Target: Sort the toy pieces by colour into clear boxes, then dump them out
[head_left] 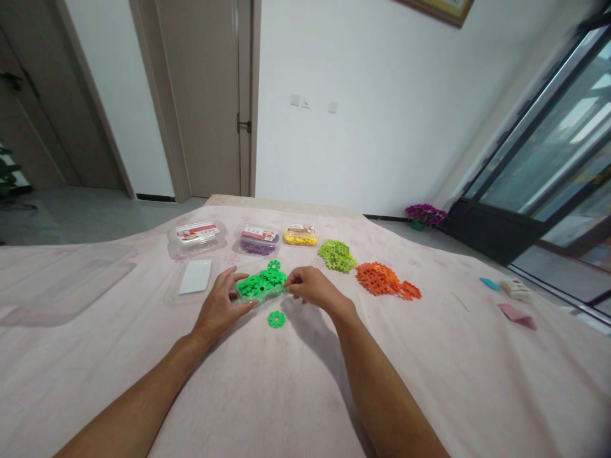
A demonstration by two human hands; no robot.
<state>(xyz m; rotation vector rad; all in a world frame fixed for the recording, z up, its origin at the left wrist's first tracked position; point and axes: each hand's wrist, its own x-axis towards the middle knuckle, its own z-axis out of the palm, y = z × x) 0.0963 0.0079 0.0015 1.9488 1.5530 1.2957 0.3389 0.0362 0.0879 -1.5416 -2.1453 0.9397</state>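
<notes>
A small clear plastic box (pixel 260 294) filled with bright green snowflake pieces (pixel 261 283) lies on the pink-covered table (pixel 296 388). My left hand (pixel 220 304) grips its left end, thumb and fingers curled round it. My right hand (pixel 312 287) pinches its right end. One loose green piece (pixel 275 319) lies just in front of the box, another (pixel 273 264) just behind it.
Behind are a closed clear box (pixel 196 234), a box of purple pieces (pixel 258 242) and a box of yellow pieces (pixel 300 235). A clear lid with a white card (pixel 195 277) lies left. Lime (pixel 337 255) and orange (pixel 384 280) piles lie right. A large clear tub (pixel 62 280) is far left.
</notes>
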